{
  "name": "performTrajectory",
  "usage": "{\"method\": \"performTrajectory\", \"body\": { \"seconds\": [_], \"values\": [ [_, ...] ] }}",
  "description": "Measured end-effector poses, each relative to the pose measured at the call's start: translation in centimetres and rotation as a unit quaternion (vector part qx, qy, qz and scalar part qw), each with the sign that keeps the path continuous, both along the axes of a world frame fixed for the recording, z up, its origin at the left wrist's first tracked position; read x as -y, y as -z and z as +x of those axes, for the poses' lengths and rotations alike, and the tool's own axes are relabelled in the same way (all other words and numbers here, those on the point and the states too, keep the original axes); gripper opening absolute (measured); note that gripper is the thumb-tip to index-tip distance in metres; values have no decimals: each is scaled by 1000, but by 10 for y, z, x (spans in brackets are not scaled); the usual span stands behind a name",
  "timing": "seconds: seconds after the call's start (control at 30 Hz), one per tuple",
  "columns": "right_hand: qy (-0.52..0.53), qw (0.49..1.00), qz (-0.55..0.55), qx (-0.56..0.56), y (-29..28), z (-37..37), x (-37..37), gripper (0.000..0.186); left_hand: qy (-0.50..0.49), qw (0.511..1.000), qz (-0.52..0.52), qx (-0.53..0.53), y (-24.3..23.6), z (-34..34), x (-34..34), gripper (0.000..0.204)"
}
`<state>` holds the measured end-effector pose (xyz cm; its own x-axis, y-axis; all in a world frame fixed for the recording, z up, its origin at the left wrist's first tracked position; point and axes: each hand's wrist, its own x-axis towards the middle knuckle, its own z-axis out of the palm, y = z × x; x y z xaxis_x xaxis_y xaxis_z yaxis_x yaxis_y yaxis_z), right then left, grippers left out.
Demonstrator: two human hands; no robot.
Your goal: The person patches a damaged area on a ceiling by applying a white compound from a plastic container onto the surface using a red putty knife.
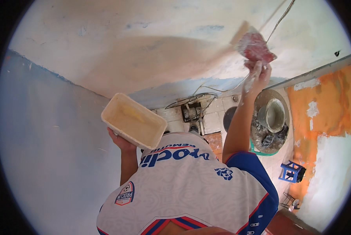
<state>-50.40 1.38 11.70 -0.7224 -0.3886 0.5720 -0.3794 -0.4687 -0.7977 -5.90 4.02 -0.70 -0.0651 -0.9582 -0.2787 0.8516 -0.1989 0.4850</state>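
My left hand [120, 141] grips a rectangular cream plastic container [134, 121] from underneath at centre left; it has a pale film and a yellowish patch inside. My right hand [258, 73] is raised at the upper right, its fingers closed on a red flat tool [257, 47] smeared with white. The tool is against or very near the pale patchy wall [160, 51]; I cannot tell whether it touches. White smudges mark my fingers and forearm.
Below are a small pump [191, 112] with hoses on a tiled floor [211, 124], a grey bucket [274, 114] among dark plastic, and a blue stool [289, 171]. A blue wall [54, 149] stands left, a patched orange wall [320, 102] right.
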Motion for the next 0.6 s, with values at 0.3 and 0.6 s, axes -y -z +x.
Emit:
{"method": "performTrajectory", "body": {
  "seconds": [0.3, 0.6],
  "values": [
    [-58, 992, 108, -32, 26, 14, 45, 19, -4, 1000, -7, -4, -2, -27, -7, 73],
    [-197, 970, 137, -27, 31, 94, 11, 18, -36, 999, 31, 19, -15, -52, -23, 74]
  ]
}}
